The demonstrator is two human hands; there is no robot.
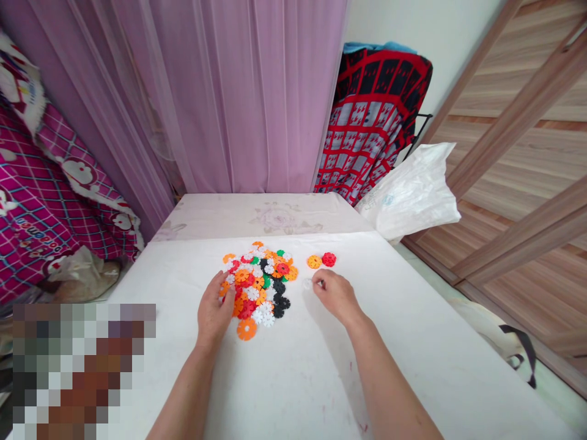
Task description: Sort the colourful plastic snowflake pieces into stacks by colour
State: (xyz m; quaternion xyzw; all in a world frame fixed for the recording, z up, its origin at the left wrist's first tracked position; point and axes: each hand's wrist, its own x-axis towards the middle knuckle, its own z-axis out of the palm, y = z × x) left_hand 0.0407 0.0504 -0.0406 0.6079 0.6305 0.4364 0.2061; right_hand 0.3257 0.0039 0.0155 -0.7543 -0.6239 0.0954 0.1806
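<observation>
A pile of plastic snowflake discs (253, 293) in orange, red, white, black and green lies on the white-covered table. My left hand (217, 305) rests at the pile's left edge, its fingers apart and partly over the discs. My right hand (337, 295) is right of the pile, thumb and finger pinched on a white snowflake disc (307, 283) at the tabletop. Just beyond it, a yellow-orange disc (314, 261) and a red disc (329, 260) lie side by side, apart from the pile.
The white tablecloth (284, 391) covers the near table, with a floral cloth (275, 214) at the far end. A white plastic bag (408, 195) stands at the far right corner. Purple curtains (247, 91) hang behind, and wooden doors (518, 122) stand to the right.
</observation>
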